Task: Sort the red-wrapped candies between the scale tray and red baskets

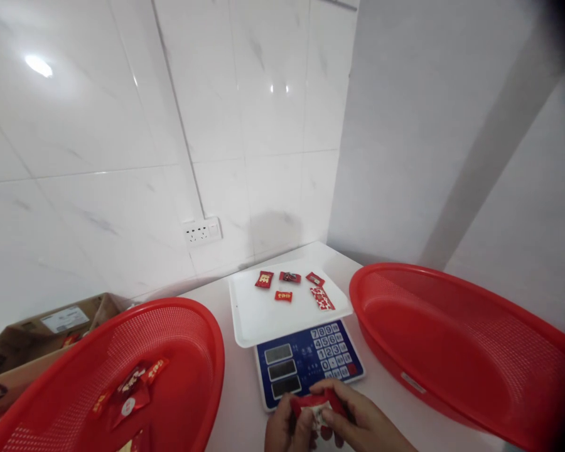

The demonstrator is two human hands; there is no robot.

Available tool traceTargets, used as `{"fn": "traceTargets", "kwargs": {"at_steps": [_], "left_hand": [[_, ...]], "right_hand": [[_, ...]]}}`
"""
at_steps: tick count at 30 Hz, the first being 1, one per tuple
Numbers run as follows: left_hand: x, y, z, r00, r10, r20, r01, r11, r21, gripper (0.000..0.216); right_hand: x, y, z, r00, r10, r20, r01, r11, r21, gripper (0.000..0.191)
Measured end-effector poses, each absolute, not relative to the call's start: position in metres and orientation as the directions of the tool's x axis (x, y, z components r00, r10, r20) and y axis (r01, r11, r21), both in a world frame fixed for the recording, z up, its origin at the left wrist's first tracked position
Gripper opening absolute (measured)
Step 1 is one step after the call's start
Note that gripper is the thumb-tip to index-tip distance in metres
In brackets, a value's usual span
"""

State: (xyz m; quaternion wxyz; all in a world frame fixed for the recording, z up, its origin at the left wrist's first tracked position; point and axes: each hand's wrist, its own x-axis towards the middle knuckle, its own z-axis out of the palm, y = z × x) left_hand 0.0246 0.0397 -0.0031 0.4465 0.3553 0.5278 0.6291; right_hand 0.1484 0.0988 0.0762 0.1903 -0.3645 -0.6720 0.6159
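Both my hands are together at the bottom of the head view, in front of the scale's keypad. My left hand (288,427) and my right hand (351,415) pinch a red snack packet (316,408) with a pale patch, one at each side. Just beyond them is a digital scale (306,361) with a blue panel, number keys and three dark displays. Its white weighing tray (254,320) carries several small red packets (283,295), spread apart. My fingers hide part of the held packet and the scale's front edge.
A red plastic basket (219,351) at the left holds several red packets (130,402). Another red basket (371,339) stands at the right by the grey wall. Behind the left basket is a cardboard box (23,336). A socket (202,232) is on the tiled wall.
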Motion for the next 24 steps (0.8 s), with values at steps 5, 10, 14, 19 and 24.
{"fn": "traceTargets", "kwargs": {"at_steps": [5, 10, 14, 19, 24], "left_hand": [[0.025, 0.034, 0.007, -0.338, 0.941, -0.011, -0.085, -0.019, 0.996, 0.041], [0.026, 0.034, 0.009, -0.189, 0.978, -0.083, -0.23, 0.038, 0.972, 0.043], [0.024, 0.032, 0.014, -0.177, 0.981, -0.08, -0.26, 0.031, 0.965, 0.039], [0.022, 0.03, 0.015, -0.261, 0.958, -0.122, -0.3, 0.04, 0.953, 0.038], [0.021, 0.031, 0.013, -0.251, 0.961, -0.12, -0.388, 0.013, 0.922, 0.037]], "right_hand": [[0.152, 0.098, 0.056, -0.558, 0.814, -0.162, 0.302, 0.017, -0.953, 0.035], [0.152, 0.096, 0.053, -0.545, 0.823, -0.159, 0.289, 0.007, -0.957, 0.038], [0.15, 0.094, 0.056, -0.554, 0.808, -0.2, 0.244, -0.072, -0.967, 0.041], [0.15, 0.092, 0.061, -0.604, 0.759, -0.242, 0.167, -0.177, -0.97, 0.047], [0.15, 0.092, 0.063, -0.629, 0.74, -0.24, 0.129, -0.205, -0.97, 0.05]]}}
